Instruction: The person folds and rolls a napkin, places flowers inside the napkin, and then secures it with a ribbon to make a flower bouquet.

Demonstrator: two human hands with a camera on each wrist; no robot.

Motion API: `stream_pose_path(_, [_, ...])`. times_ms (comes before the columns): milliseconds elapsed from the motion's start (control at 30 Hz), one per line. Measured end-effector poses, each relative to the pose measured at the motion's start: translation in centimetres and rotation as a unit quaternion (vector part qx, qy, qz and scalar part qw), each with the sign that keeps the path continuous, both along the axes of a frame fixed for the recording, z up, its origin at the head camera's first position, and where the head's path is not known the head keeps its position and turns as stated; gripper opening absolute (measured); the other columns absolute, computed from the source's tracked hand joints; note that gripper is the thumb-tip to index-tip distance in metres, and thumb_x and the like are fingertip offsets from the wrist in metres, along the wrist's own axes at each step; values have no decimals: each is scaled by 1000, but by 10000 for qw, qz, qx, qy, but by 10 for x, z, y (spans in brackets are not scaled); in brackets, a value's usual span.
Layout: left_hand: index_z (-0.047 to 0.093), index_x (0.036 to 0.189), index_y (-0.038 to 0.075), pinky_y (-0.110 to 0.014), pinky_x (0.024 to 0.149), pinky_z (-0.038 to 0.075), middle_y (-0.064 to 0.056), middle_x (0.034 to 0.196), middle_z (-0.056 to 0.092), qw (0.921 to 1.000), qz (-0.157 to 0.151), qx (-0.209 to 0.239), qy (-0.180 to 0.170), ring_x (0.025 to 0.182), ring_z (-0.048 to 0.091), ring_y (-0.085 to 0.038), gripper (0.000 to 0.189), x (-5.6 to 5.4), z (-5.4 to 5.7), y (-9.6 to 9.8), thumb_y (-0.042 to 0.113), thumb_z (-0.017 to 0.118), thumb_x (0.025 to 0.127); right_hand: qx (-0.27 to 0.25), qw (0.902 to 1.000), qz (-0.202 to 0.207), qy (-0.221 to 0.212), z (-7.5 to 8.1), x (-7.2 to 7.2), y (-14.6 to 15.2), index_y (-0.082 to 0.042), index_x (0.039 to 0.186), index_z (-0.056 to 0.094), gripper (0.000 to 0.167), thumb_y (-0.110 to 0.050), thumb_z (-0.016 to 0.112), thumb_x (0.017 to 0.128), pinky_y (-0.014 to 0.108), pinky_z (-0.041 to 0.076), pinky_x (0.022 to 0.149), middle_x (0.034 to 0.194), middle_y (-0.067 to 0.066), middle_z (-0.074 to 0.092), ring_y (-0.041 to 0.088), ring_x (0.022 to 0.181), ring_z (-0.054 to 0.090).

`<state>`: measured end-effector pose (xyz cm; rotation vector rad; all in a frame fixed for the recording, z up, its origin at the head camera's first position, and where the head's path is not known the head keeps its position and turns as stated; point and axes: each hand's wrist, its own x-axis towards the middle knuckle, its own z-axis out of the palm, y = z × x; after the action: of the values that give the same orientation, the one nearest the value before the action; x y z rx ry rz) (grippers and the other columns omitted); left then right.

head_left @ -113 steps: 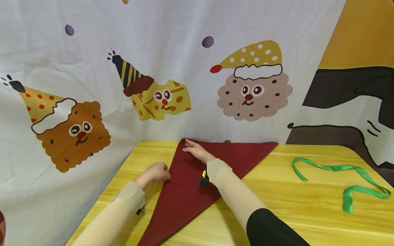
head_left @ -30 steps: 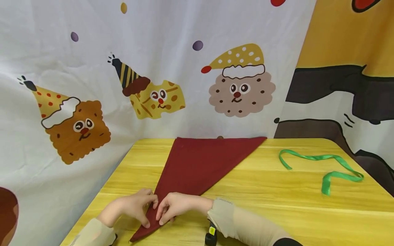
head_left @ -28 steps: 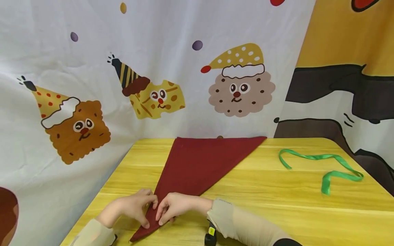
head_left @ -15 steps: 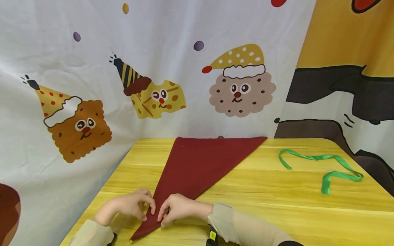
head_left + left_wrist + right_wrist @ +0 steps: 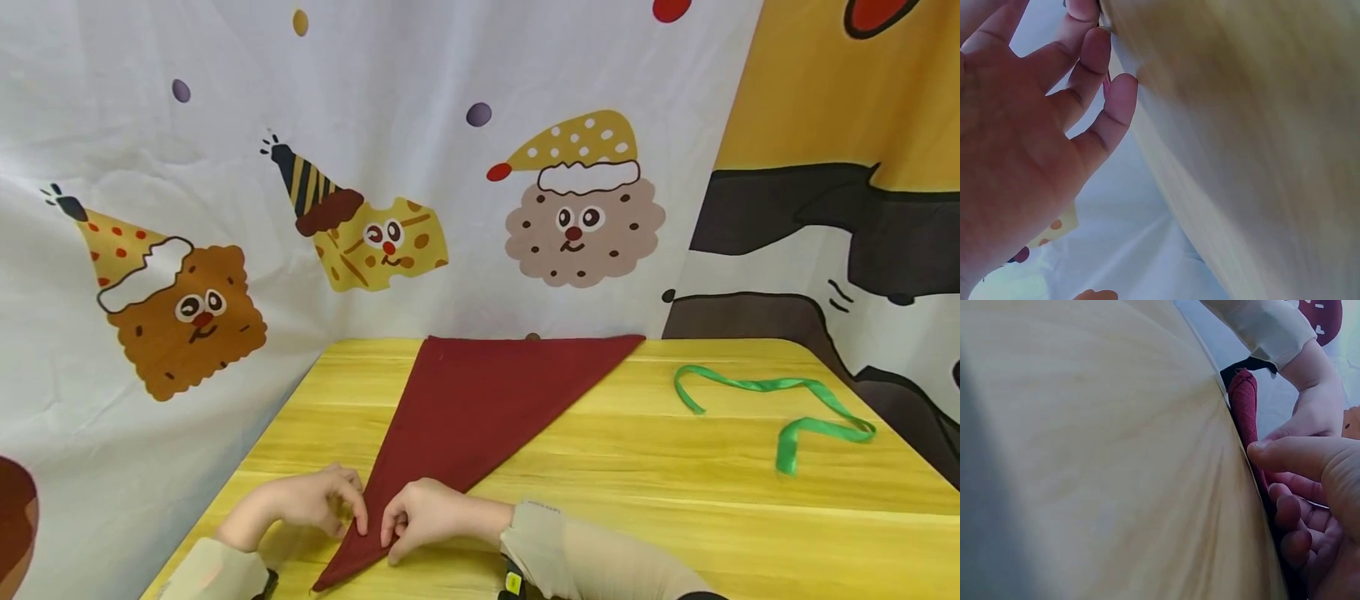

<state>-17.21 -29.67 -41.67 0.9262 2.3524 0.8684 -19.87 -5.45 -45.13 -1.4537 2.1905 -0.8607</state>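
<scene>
A dark red cloth (image 5: pixel 480 408) lies flat on the table in a triangle, one corner pointing at the person and its far edge along the table's back. Near that front corner my left hand (image 5: pixel 311 500) touches the cloth's left edge with loosely bent fingers. The left wrist view shows these fingers (image 5: pixel 1094 134) apart and relaxed. On the cloth's other side, my right hand (image 5: pixel 431 521) rests thumb and bent fingers at its slanting edge. In the right wrist view the thumb (image 5: pixel 1297 453) touches the cloth's (image 5: pixel 1244 406) edge; whether the fingers pinch it is unclear.
A crinkled green ribbon (image 5: pixel 776 385) lies loose on the right of the yellow wooden table (image 5: pixel 637 492). A white curtain (image 5: pixel 420 83) printed with cartoon biscuits and cheese hangs right behind and to the left of the table.
Earlier the right hand was at the cloth's far left corner; both hands have since come to the near corner. In the last second the left hand has shifted slightly left.
</scene>
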Motion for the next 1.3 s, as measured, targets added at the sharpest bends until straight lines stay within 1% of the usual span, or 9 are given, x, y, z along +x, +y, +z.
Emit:
stream_pose_path(100, [77, 93, 17, -31, 73, 33, 5, 93, 49, 9999, 87, -43, -52, 92, 35, -9, 20, 0, 1, 0, 7, 74, 76, 0, 10000, -44, 60, 0, 3, 0, -20, 80, 75, 9, -17, 83, 75, 11, 36, 48, 54, -17, 49, -6, 46, 39])
stream_pose_path(167, [77, 93, 18, -32, 74, 33, 5, 96, 50, 9996, 214, -114, -138, 93, 35, -10, 20, 1, 2, 0, 7, 73, 77, 3, 9999, -71, 146, 1, 5, 0, -20, 80, 76, 9, -17, 83, 75, 11, 35, 48, 53, -17, 48, -5, 45, 37])
stream_pose_path(300, [78, 93, 21, -34, 78, 35, 6, 101, 53, 9983, 447, -283, -239, 97, 36, -12, 21, 1, 2, 2, 9, 73, 77, 11, 9990, -88, 434, 1, 8, 0, -22, 79, 75, 9, -20, 83, 76, 11, 36, 48, 53, -18, 48, -6, 45, 37])
stream_pose_path(433, [78, 93, 22, -37, 79, 35, 7, 102, 54, 9978, 529, -326, -237, 99, 36, -13, 21, 4, 1, 3, 8, 73, 77, 20, 9981, -158, 597, -1, 10, -1, -23, 77, 73, 10, -23, 83, 76, 10, 36, 49, 53, -19, 48, -6, 46, 38])
stream_pose_path(633, [78, 93, 20, -35, 78, 35, 7, 100, 53, 9987, 433, -235, -145, 97, 37, -11, 22, 5, 2, 4, 6, 73, 77, -84, 9980, -293, 558, -3, 11, -2, -22, 74, 73, 9, -22, 81, 77, 10, 37, 49, 53, -21, 49, -8, 46, 41])
stream_pose_path(867, [77, 94, 19, -36, 79, 36, 7, 103, 53, 9987, 436, -233, -122, 99, 36, -12, 21, 5, 3, 3, 6, 73, 77, -154, 9957, -447, 795, -4, 14, -1, -24, 72, 72, 9, -22, 78, 79, 8, 37, 52, 54, -24, 50, -11, 49, 42])
stream_pose_path(1100, [75, 100, 19, -33, 77, 36, 6, 105, 51, 9998, 124, -107, -120, 98, 37, -9, 29, 8, 1, -4, 4, 73, 75, -158, 9954, -450, 826, -7, 18, -1, -24, 76, 72, 9, -21, 72, 85, 9, 35, 52, 55, -23, 48, -8, 49, 40])
stream_pose_path(1200, [74, 101, 21, -33, 78, 37, 7, 106, 51, 9999, 73, -129, -51, 100, 37, -8, 30, 8, 2, -4, 5, 74, 74, -170, 9957, -520, 746, -7, 18, 0, -23, 77, 72, 9, -20, 71, 86, 10, 35, 51, 56, -22, 48, -7, 48, 39])
stream_pose_path(1300, [73, 101, 22, -33, 81, 37, 8, 107, 50, 9998, 85, -183, -27, 102, 37, -7, 31, 9, 2, -3, 6, 75, 74, -162, 9966, -600, 533, -7, 19, 1, -22, 78, 72, 10, -19, 70, 87, 10, 35, 51, 57, -22, 50, -6, 48, 39])
